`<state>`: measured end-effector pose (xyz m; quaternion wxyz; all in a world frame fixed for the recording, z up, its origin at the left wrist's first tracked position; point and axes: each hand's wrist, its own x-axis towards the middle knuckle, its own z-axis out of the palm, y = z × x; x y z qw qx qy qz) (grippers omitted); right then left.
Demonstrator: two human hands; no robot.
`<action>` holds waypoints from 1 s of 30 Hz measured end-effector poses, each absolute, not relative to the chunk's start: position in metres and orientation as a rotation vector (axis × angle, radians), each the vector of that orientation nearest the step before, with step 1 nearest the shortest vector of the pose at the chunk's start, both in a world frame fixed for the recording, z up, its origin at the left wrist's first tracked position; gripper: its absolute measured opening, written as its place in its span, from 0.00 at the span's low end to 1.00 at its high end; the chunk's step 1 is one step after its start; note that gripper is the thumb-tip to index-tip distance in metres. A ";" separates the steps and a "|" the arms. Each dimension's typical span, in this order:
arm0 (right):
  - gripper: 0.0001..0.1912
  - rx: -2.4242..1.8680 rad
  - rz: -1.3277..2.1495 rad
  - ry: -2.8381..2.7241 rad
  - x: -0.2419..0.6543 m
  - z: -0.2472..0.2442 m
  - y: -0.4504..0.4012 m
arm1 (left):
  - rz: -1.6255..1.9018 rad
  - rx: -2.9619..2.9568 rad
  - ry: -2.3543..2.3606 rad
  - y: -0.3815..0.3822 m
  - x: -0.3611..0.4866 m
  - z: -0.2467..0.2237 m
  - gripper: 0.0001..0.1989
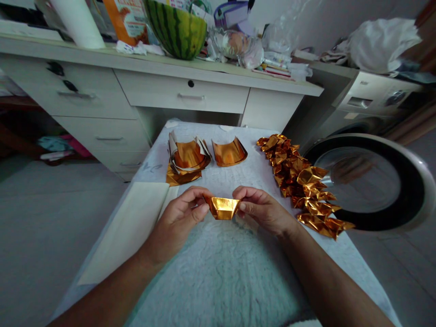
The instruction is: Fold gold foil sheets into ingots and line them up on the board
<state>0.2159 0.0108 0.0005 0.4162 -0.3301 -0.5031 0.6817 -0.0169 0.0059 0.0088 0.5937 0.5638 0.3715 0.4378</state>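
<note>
Between my two hands is a small gold foil paper ingot point(225, 208), folded into a boat shape with a flat front face. My left hand point(184, 213) pinches its left tip between thumb and fingers. The right tip is gripped by my right hand point(260, 208) in the same way. Just beyond lie a curled stack of gold foil sheets point(187, 155) and a smaller curled stack of foil sheets point(230, 152). To the right, a long pile of folded foil ingots point(299, 179) runs along the table's side.
A light patterned cloth covers the table point(218, 281). Pale paper point(132, 222) lies along its left side. Behind stands a white desk point(184, 91) with drawers, bearing a cut watermelon point(177, 29) and clutter. An open washing machine door point(371, 181) reaches close to the table's right edge.
</note>
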 end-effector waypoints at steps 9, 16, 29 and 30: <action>0.12 -0.802 1.756 -1.191 0.215 0.001 0.010 | 0.958 1.139 0.706 0.007 -0.019 0.005 0.10; 0.13 -0.828 1.762 -1.143 0.218 0.000 0.011 | 0.839 1.089 0.749 0.008 -0.019 0.005 0.08; 0.15 -0.833 1.783 -1.237 0.220 -0.002 0.012 | 0.810 1.070 0.746 0.008 -0.016 0.007 0.10; 0.15 -0.832 1.784 -1.239 0.220 -0.003 0.012 | 0.811 1.069 0.746 0.009 -0.016 0.007 0.10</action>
